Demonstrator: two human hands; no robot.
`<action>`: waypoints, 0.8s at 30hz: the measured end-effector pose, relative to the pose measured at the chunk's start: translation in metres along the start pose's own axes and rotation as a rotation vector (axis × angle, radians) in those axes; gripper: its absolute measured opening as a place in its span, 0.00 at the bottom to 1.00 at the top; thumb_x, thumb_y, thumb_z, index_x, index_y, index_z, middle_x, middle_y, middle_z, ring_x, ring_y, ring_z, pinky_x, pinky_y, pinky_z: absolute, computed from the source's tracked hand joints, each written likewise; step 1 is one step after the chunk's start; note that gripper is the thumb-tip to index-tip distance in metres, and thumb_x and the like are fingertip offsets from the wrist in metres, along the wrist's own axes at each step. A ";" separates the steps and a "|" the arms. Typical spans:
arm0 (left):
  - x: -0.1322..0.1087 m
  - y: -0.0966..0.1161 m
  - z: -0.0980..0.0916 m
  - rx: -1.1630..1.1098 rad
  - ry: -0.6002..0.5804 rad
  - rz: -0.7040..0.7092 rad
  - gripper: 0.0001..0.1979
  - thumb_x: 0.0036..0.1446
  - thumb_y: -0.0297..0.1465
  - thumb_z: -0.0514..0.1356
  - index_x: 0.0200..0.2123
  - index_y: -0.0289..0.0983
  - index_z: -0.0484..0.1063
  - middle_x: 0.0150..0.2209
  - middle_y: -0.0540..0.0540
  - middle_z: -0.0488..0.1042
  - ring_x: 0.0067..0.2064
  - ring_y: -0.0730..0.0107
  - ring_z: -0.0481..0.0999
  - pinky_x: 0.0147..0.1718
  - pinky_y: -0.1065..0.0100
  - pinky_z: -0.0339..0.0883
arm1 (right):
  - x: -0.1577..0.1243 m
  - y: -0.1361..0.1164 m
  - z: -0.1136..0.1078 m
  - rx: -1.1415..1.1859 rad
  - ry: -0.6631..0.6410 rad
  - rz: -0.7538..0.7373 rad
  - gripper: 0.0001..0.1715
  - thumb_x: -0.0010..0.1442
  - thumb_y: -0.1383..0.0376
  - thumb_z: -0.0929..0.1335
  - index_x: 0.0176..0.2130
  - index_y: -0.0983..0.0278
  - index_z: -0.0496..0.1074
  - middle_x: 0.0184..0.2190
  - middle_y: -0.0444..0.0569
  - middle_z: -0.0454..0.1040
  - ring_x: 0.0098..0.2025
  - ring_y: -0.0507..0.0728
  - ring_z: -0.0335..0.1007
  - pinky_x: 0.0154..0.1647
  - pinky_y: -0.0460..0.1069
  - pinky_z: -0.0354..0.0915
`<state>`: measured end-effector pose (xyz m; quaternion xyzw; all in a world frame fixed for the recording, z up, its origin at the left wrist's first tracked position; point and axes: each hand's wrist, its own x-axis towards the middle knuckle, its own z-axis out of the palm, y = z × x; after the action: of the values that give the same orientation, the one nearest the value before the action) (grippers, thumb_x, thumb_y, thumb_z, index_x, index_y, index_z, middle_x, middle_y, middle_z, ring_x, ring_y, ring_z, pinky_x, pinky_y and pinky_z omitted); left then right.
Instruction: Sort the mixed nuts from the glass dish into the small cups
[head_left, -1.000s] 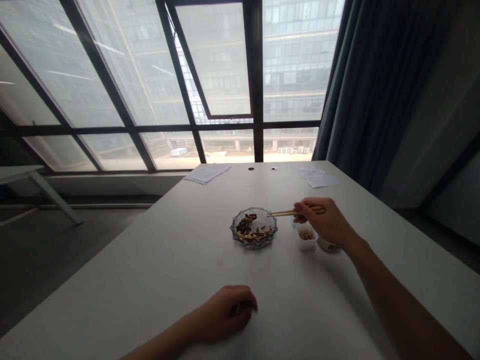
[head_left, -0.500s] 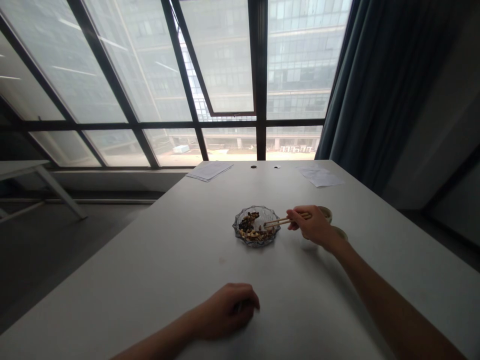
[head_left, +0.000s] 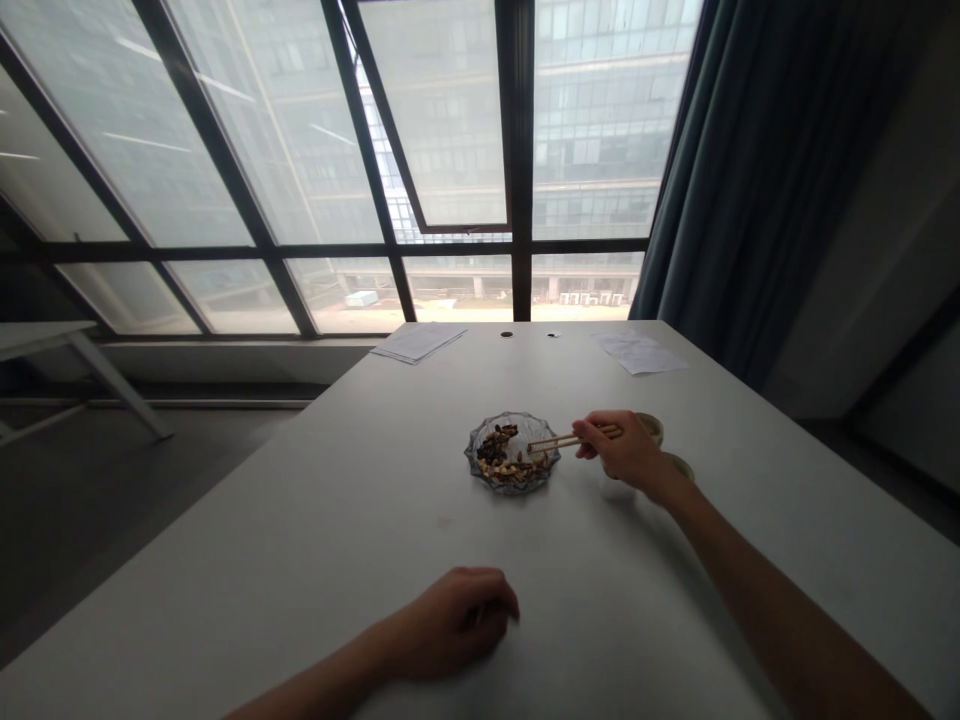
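My right hand (head_left: pixel 619 445) is closed around a pair of wooden chopsticks (head_left: pixel 562 440). Their tips reach over the right side of a scalloped clear glass dish (head_left: pixel 472 462). Dark brown dried pieces (head_left: pixel 493 443) lie in the left of the dish, with paler yellowish-brown bits (head_left: pixel 517 470) along its front. A small brown piece is at the chopstick tips; whether they pinch it I cannot tell. Two small pale bowls (head_left: pixel 651 428) stand partly hidden behind my right hand and wrist. My left hand (head_left: pixel 457 620) rests on the table nearer to me, its fingers loosely curled with nothing visible in them.
The white table (head_left: pixel 330 520) reaches toward the window wall. Papers (head_left: pixel 420 342) lie at its far left, and another sheet (head_left: pixel 640 352) at its far right. Two round holes pierce the far end. A dark curtain (head_left: pixel 750 200) hangs at the right.
The chopstick tips have shifted very slightly over the dish. My left hand and the dish are in the same place.
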<state>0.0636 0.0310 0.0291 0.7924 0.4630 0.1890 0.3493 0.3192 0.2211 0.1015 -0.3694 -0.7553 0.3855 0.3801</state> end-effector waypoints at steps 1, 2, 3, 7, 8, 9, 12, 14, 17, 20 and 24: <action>0.000 0.000 0.000 0.000 0.003 0.003 0.11 0.58 0.24 0.57 0.42 0.39 0.76 0.37 0.48 0.76 0.34 0.71 0.72 0.36 0.72 0.65 | 0.000 0.001 0.000 -0.001 0.003 0.003 0.25 0.63 0.47 0.70 0.32 0.65 0.79 0.26 0.52 0.81 0.29 0.58 0.81 0.29 0.47 0.72; 0.000 0.000 0.000 0.001 0.005 0.007 0.11 0.58 0.24 0.57 0.42 0.39 0.76 0.37 0.49 0.76 0.34 0.71 0.72 0.36 0.72 0.65 | 0.001 0.002 -0.001 -0.003 0.007 0.005 0.25 0.64 0.46 0.69 0.32 0.65 0.79 0.26 0.52 0.81 0.29 0.58 0.81 0.29 0.47 0.73; 0.000 0.000 0.000 0.001 0.007 0.012 0.11 0.58 0.24 0.57 0.42 0.39 0.76 0.36 0.49 0.76 0.34 0.71 0.72 0.36 0.72 0.65 | 0.001 0.003 -0.001 -0.003 0.010 0.007 0.26 0.64 0.46 0.69 0.32 0.66 0.79 0.25 0.53 0.81 0.29 0.58 0.81 0.29 0.47 0.73; 0.000 0.001 -0.001 0.002 0.003 0.008 0.11 0.58 0.24 0.57 0.42 0.39 0.76 0.36 0.49 0.76 0.34 0.71 0.72 0.36 0.72 0.65 | 0.001 0.005 0.000 0.010 0.021 0.025 0.27 0.64 0.45 0.69 0.32 0.66 0.78 0.26 0.54 0.81 0.29 0.59 0.81 0.26 0.46 0.71; 0.000 0.002 -0.001 0.003 -0.001 0.004 0.11 0.58 0.24 0.57 0.42 0.39 0.76 0.36 0.49 0.76 0.34 0.71 0.72 0.35 0.72 0.65 | 0.001 0.005 0.000 0.013 0.024 0.031 0.27 0.64 0.45 0.69 0.32 0.66 0.78 0.26 0.54 0.81 0.29 0.59 0.81 0.24 0.46 0.70; 0.000 0.002 -0.001 0.004 -0.004 0.001 0.11 0.58 0.24 0.57 0.42 0.39 0.76 0.36 0.49 0.76 0.34 0.71 0.71 0.35 0.72 0.65 | 0.001 0.004 0.001 0.014 0.029 0.034 0.28 0.64 0.44 0.68 0.32 0.66 0.78 0.26 0.55 0.81 0.28 0.59 0.81 0.23 0.46 0.70; 0.000 0.002 -0.001 0.006 -0.006 0.003 0.11 0.58 0.25 0.57 0.42 0.39 0.76 0.37 0.48 0.76 0.34 0.71 0.72 0.35 0.72 0.65 | 0.000 0.003 0.001 0.028 0.034 0.030 0.28 0.63 0.44 0.69 0.30 0.66 0.77 0.26 0.55 0.81 0.30 0.60 0.82 0.23 0.45 0.70; 0.000 0.001 -0.001 0.004 0.001 0.013 0.11 0.58 0.24 0.57 0.42 0.39 0.76 0.37 0.48 0.76 0.35 0.71 0.72 0.36 0.72 0.66 | 0.000 0.003 0.001 0.049 0.044 0.032 0.29 0.62 0.43 0.69 0.31 0.66 0.77 0.26 0.55 0.82 0.30 0.60 0.82 0.23 0.45 0.70; 0.000 -0.001 0.000 0.004 0.006 0.029 0.11 0.58 0.23 0.57 0.42 0.39 0.76 0.37 0.48 0.76 0.35 0.71 0.72 0.37 0.72 0.66 | 0.000 0.003 0.003 0.062 0.075 0.047 0.30 0.61 0.41 0.69 0.32 0.66 0.77 0.26 0.55 0.82 0.29 0.61 0.82 0.22 0.45 0.69; 0.000 -0.002 0.000 0.007 0.005 0.029 0.11 0.58 0.23 0.57 0.42 0.39 0.76 0.36 0.49 0.76 0.34 0.71 0.72 0.35 0.72 0.65 | 0.001 0.005 0.006 0.053 0.074 0.027 0.29 0.62 0.42 0.69 0.32 0.65 0.77 0.26 0.54 0.81 0.29 0.60 0.82 0.27 0.47 0.72; 0.000 0.000 0.001 0.001 0.012 0.024 0.11 0.58 0.23 0.57 0.42 0.39 0.76 0.36 0.49 0.76 0.34 0.71 0.72 0.35 0.72 0.65 | 0.000 0.006 0.011 0.012 0.060 -0.006 0.29 0.65 0.43 0.67 0.31 0.65 0.76 0.24 0.52 0.79 0.26 0.58 0.79 0.27 0.48 0.71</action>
<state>0.0638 0.0309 0.0286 0.7968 0.4556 0.1979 0.3440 0.3111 0.2208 0.0916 -0.3760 -0.7424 0.3776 0.4060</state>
